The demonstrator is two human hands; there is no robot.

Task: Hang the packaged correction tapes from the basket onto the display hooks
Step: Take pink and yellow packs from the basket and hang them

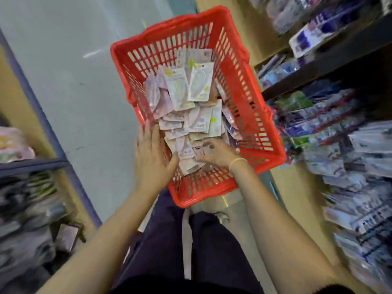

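- Packaged correction tapes [188, 107]: flat pale cards, white and pinkish, some with yellow-green print, heaped loose in the red basket [250, 115] (slotted plastic walls), which sits on the floor in front of the person.
- Left hand [151, 154]: fingers straight and together, palm laid against the near-left edge of the heap, gripping nothing.
- Right hand [212, 153]: palm down on the near packs, fingers bent onto them; whether it pinches a pack, cannot tell (blurred). Pale band on the wrist.
- Both forearms reach down from the lower frame over dark trousers [169, 240].
- Right: dark shelving [347, 52] with hanging packaged goods [350, 162], blurred. Left: more blurred stock [31, 209]; grey floor [70, 85] between.
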